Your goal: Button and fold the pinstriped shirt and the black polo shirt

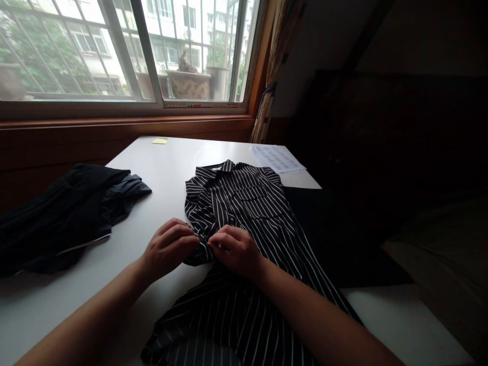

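A black shirt with thin white stripes lies spread on the white table, collar toward the window and a chest pocket showing. My left hand and my right hand meet at the shirt's left edge near its middle. Both have their fingers curled and pinch a fold of the striped cloth between them. The fingertips are partly hidden in the fabric.
A heap of dark clothing lies at the table's left. A sheet of printed paper and a yellow sticky note sit near the far edge. A black flat item lies right of the shirt. The window is behind.
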Available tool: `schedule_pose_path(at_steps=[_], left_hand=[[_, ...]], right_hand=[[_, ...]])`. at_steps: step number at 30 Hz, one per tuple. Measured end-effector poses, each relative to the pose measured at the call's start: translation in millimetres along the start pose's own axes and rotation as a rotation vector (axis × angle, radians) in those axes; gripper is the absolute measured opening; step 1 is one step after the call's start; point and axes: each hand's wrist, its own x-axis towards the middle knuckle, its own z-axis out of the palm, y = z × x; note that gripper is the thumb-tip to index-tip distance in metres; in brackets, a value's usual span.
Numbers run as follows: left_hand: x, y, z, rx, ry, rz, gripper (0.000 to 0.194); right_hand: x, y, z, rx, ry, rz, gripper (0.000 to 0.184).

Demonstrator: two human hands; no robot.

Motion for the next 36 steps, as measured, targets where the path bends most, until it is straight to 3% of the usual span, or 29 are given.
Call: schedule_pose_path(at_steps=[19, 24, 29, 33, 36], left_hand=[[-3, -1, 1.8, -0.050, -0.075, -0.006, 0.013], [-1, 0, -0.8, -0.009, -0.017, -0.015, 0.029], [4, -1, -6.6, 0.094, 0.047, -0.076, 0.025], [3, -10, -18.8, 0.162, 0.180, -0.173, 0.021], [0, -22, -35.1, 0.200, 0.347, -0.314, 0.015]], right_hand=[[-1, 0, 0, 0.001, 0.003, 0.006, 0.002], [1, -2, -1, 0.024, 0.016, 0.013, 0.003], [-1, -3, -2, 0.011, 0.085, 0.013, 0.011], [0, -3, -3, 0.002, 0.119, -0.007, 0.017], [2, -4, -3, -0.010, 0.120, -0.010, 0.018]])
